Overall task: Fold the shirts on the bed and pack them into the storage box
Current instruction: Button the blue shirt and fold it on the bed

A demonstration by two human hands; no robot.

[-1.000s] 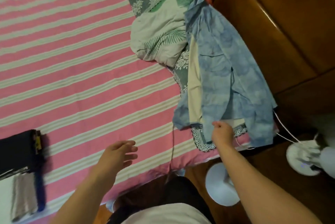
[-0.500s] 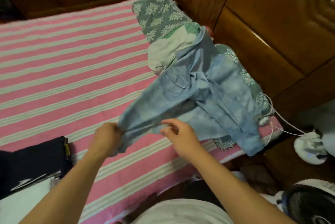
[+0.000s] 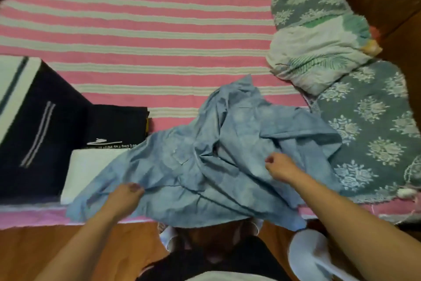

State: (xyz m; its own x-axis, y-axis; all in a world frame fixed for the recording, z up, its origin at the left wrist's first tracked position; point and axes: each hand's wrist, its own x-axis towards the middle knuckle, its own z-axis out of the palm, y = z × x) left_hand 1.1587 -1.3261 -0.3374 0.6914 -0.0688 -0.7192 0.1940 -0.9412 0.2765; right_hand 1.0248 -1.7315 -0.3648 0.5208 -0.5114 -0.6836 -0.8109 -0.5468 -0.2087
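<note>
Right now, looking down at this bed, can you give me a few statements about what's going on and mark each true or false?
1. The blue shirt lies crumpled at the near edge of the bed. True.
2. The bed sheet is plain white. False: it is pink with pale stripes.
3. The left hand holds the blue shirt's edge. True.
4. The right hand rests on the floral pillow. False: it is on the blue shirt.
5. Dark folded clothes lie left of the blue shirt. True.
</note>
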